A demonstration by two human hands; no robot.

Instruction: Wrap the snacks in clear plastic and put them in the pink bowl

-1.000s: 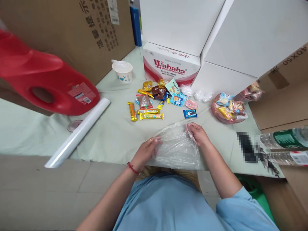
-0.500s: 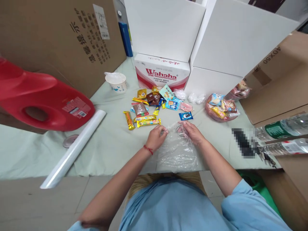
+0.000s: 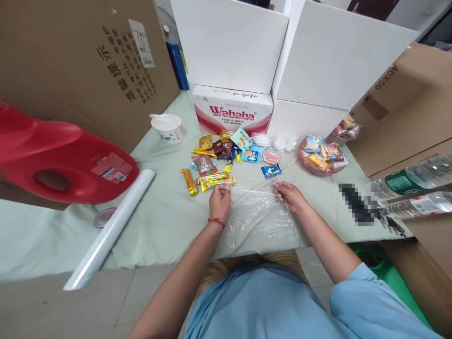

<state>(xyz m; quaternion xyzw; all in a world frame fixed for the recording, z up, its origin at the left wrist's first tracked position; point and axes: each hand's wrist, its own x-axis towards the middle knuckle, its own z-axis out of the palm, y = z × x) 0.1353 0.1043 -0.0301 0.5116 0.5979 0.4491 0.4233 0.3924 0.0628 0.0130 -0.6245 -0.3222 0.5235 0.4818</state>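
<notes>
A clear plastic bag (image 3: 261, 219) hangs spread between my two hands over the front edge of the table. My left hand (image 3: 220, 203) pinches its upper left corner, close to yellow-wrapped snack bars (image 3: 218, 182). At the upper right corner, my right hand (image 3: 290, 195) pinches the bag between thumb and fingers. The top edge is stretched nearly straight from hand to hand. Just beyond the bag lies a small dark blue packet (image 3: 271, 171). Behind it is a loose pile of wrapped snacks, among them a brown packet (image 3: 205, 165) and a light blue packet (image 3: 251, 154).
A pink bowl (image 3: 306, 165) of packets stands to the right, near plastic bottles (image 3: 406, 181) and keys (image 3: 391, 223). On the left are a red jug (image 3: 70, 155), a white roll (image 3: 113, 226) and a paper cup (image 3: 167, 128). A Wahaha carton (image 3: 233, 110) stands behind.
My hands have moved apart, pulling the bag's top edge taut and wide. The view has shifted slightly.
</notes>
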